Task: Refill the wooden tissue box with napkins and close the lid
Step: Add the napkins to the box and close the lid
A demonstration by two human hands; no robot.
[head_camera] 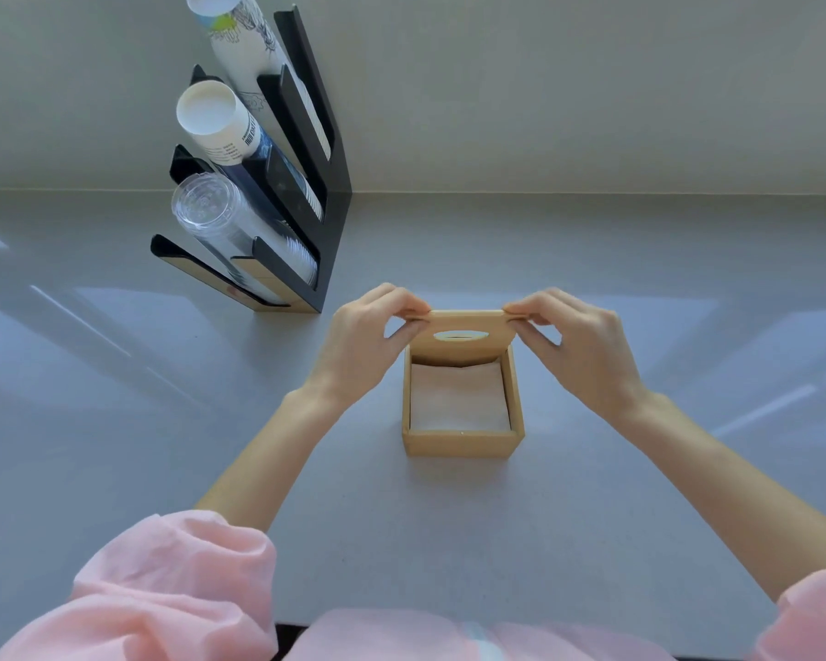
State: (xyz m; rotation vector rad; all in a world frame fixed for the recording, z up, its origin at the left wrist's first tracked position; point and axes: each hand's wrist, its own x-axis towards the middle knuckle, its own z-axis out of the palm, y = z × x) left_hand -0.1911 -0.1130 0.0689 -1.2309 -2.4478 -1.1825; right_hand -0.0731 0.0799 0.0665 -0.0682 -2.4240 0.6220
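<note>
Fingers, left hand (368, 343): thumb and fingertips pinch the left end of the top edge of the light wooden lid (466, 337).
Fingers, right hand (578, 348): thumb and fingertips pinch the right end of the same edge, mirroring the left.
Lid: a flat wooden panel with an oval slot near its middle; it stands raised at the far side of the box, tilted a little toward the person, its lower edge inside the far wall.
Box: the square, light wooden tissue box (463, 443) sits on the desk right in front of the person, open at the top.
Napkins: a stack of pale pink folded napkins (459, 398) lies flat inside the box, reaching nearly to all four walls, its top below the rim.
Desk: smooth grey surface (115, 446) with soft reflections, meeting a pale wall at the back.
Cup rack: a black slanted holder (325, 231) stands at the far left, well apart from the box, holding stacks of white paper cups (211, 121) and clear plastic cups (211, 217).
Sleeves: loose pink fabric (172, 589) covers both upper arms; the forearms are bare.
</note>
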